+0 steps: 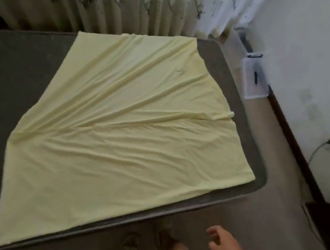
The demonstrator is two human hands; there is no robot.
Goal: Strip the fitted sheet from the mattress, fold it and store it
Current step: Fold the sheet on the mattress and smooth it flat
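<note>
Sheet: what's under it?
The grey mattress, which shows bare around the sheet. Whether anything else lies beneath cannot be seen, because the sheet covers it.

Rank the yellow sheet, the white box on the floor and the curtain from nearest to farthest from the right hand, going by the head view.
From the right hand:
1. Yellow sheet, spread on the mattress just ahead of it.
2. White box, farther off on the right, beside the mattress's far corner.
3. Curtain, beyond the mattress's far edge.
</note>
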